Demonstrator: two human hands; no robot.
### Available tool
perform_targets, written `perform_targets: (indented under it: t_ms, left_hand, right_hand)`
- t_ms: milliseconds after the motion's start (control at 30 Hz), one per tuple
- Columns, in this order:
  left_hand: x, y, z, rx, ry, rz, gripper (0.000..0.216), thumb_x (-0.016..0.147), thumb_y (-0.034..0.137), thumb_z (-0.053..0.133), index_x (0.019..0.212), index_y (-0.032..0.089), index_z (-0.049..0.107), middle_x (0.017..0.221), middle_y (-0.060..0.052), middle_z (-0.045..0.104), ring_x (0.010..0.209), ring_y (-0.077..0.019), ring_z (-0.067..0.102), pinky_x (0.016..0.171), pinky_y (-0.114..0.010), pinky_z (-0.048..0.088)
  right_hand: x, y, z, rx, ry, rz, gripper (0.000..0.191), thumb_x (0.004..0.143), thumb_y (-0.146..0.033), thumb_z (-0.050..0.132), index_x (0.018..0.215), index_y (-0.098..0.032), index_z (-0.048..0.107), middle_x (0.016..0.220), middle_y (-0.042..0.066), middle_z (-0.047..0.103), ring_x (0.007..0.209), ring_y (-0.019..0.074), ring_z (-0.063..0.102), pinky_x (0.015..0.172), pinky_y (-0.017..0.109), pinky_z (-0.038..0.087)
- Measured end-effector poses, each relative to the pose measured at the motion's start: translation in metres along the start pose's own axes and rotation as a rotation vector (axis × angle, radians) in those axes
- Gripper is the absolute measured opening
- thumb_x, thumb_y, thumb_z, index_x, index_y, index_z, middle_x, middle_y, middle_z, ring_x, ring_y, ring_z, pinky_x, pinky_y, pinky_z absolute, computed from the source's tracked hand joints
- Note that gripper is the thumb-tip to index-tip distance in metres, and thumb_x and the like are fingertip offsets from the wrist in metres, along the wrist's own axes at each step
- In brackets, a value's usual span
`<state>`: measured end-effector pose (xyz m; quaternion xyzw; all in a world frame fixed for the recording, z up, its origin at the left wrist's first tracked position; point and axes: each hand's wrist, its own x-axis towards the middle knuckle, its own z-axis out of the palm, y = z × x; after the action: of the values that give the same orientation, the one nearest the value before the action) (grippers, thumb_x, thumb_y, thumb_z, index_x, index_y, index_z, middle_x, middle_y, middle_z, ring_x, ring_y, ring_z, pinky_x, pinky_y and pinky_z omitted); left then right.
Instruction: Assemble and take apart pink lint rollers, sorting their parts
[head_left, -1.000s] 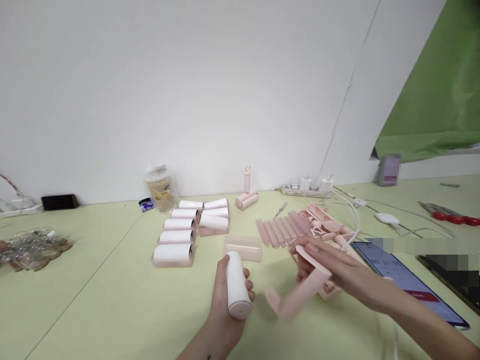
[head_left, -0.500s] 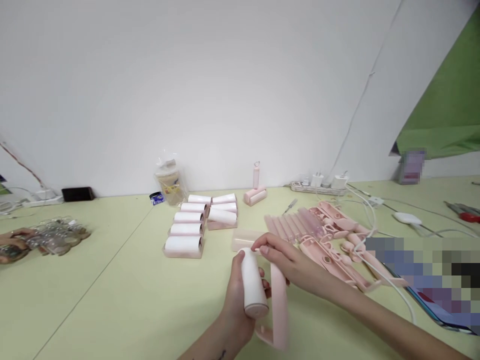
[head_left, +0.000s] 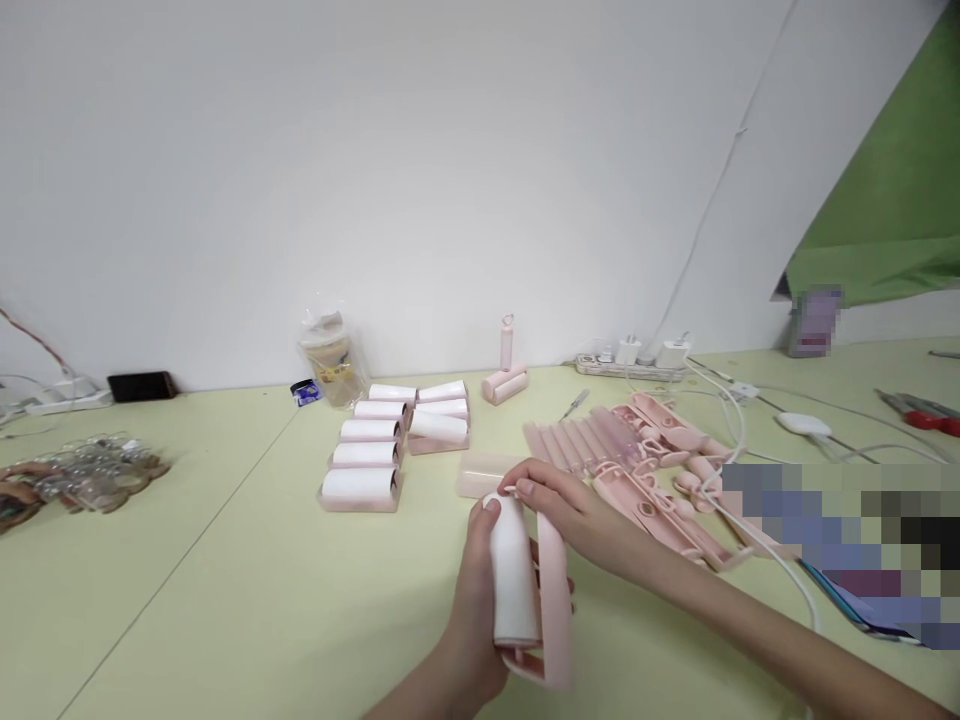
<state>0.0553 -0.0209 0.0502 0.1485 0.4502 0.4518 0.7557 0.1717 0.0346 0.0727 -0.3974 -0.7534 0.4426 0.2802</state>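
My left hand [head_left: 478, 590] is wrapped around a white lint roll [head_left: 514, 575], its thumb on the upper part. Beside the roll, on its right, stands a pink plastic holder [head_left: 554, 605]. The roll's lower end sits against the short arm at the bottom of this holder. My right hand [head_left: 559, 500] is closed over the holder's top end, with its fingertips at the upper end of the roll. Behind the holder, fingertips of my left hand show in part. A translucent pale cover [head_left: 484, 475] lies on the table just beyond my hands.
Several white rolls in pink cases [head_left: 360, 487] lie in two columns at left. Pink handles [head_left: 570, 443] and holder parts [head_left: 645, 510] are heaped at right, with a white cable [head_left: 776, 560] across them. A power strip [head_left: 630, 368] lies by the wall. Another person's hand [head_left: 19, 490] is far left.
The lint roll has tilted more upright and come closer to the pink holder, its lower end now at the holder's bottom arm. The view has shifted slightly.
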Motion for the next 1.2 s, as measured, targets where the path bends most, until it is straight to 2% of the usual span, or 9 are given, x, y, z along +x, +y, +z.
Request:
perform_targets:
  t_ms: [133,233,333,433,633,800,900,1033,1200]
  left_hand:
    - [-0.003,0.0,0.0,0.045,-0.018,0.039,0.058,0.069,0.067,0.041,0.098,0.017,0.048,0.058,-0.002,0.057,0.052,-0.0196,0.061,0.045,-0.028,0.046]
    - [-0.002,0.001,-0.006,0.117,-0.18,0.134,0.061,0.067,0.064,0.048,0.111,0.023,0.037,0.067,0.0,0.058,0.055,-0.0206,0.062,0.048,-0.032,0.048]
    - [-0.001,0.006,-0.013,0.254,-0.324,0.226,0.064,0.063,0.042,0.066,0.114,0.03,0.029,0.072,0.003,0.056,0.055,-0.0166,0.06,0.053,-0.029,0.047]
    - [-0.001,0.015,-0.018,0.418,-0.373,0.264,0.066,0.062,0.021,0.069,0.114,0.029,0.029,0.076,0.005,0.056,0.06,-0.0105,0.056,0.059,-0.023,0.044]
    - [-0.006,0.025,-0.026,0.96,-0.384,0.248,0.068,0.054,0.02,0.071,0.113,0.027,0.037,0.089,0.003,0.056,0.08,-0.0163,0.053,0.065,-0.025,0.041]
    - [-0.009,0.029,-0.029,1.393,-0.471,0.189,0.08,0.044,0.021,0.073,0.115,0.031,0.037,0.089,0.004,0.059,0.074,-0.0192,0.055,0.054,-0.022,0.037]
    - [-0.011,0.028,-0.034,1.423,-0.498,0.246,0.069,0.049,0.023,0.07,0.111,0.03,0.042,0.081,0.004,0.058,0.067,-0.0176,0.055,0.051,-0.021,0.035]
    - [-0.015,0.026,-0.042,1.323,-0.427,0.332,0.053,0.056,0.031,0.067,0.105,0.03,0.049,0.08,0.001,0.06,0.064,-0.0197,0.055,0.051,-0.024,0.037]
    - [-0.017,0.025,-0.044,1.28,-0.417,0.326,0.06,0.052,0.034,0.07,0.108,0.032,0.047,0.083,0.001,0.06,0.065,-0.0206,0.054,0.053,-0.024,0.036]
  right_hand:
    - [-0.003,-0.005,-0.001,-0.012,0.004,-0.005,0.024,0.087,-0.036,0.034,0.092,-0.022,0.054,0.08,-0.001,0.056,0.072,0.0151,0.052,0.06,0.024,0.038]
    - [-0.007,-0.009,-0.004,-0.027,0.01,-0.026,0.022,0.087,-0.033,0.035,0.094,-0.024,0.053,0.085,-0.001,0.057,0.076,0.0151,0.053,0.062,0.024,0.039]
    - [-0.013,-0.013,-0.011,-0.106,-0.019,-0.041,0.02,0.086,-0.033,0.037,0.1,-0.026,0.05,0.085,-0.001,0.056,0.077,0.0147,0.052,0.063,0.024,0.039]
    - [-0.02,-0.014,-0.019,-0.22,-0.073,-0.009,0.03,0.08,-0.032,0.047,0.109,-0.028,0.045,0.077,-0.003,0.053,0.065,0.0126,0.051,0.054,0.021,0.037]
    - [-0.031,-0.007,-0.023,-0.553,-0.128,-0.139,0.028,0.057,-0.021,0.061,0.086,-0.021,0.059,0.085,0.001,0.057,0.075,0.0165,0.054,0.06,0.023,0.038]
    - [-0.041,-0.001,-0.012,-0.624,-0.273,-0.129,0.02,0.058,-0.016,0.054,0.077,-0.016,0.059,0.076,0.004,0.058,0.071,0.0185,0.054,0.061,0.026,0.041]
    - [-0.045,0.005,-0.005,-0.562,-0.268,-0.128,0.017,0.057,-0.011,0.05,0.073,-0.016,0.057,0.075,0.004,0.057,0.069,0.0166,0.054,0.06,0.024,0.041]
    - [-0.049,0.011,-0.002,-0.46,-0.219,-0.119,0.02,0.057,-0.006,0.046,0.071,-0.018,0.056,0.075,0.003,0.056,0.066,0.0146,0.053,0.057,0.023,0.041]
    - [-0.049,0.013,-0.003,-0.394,-0.198,-0.118,0.022,0.057,-0.005,0.045,0.071,-0.018,0.056,0.075,0.002,0.056,0.064,0.0134,0.053,0.054,0.021,0.041]
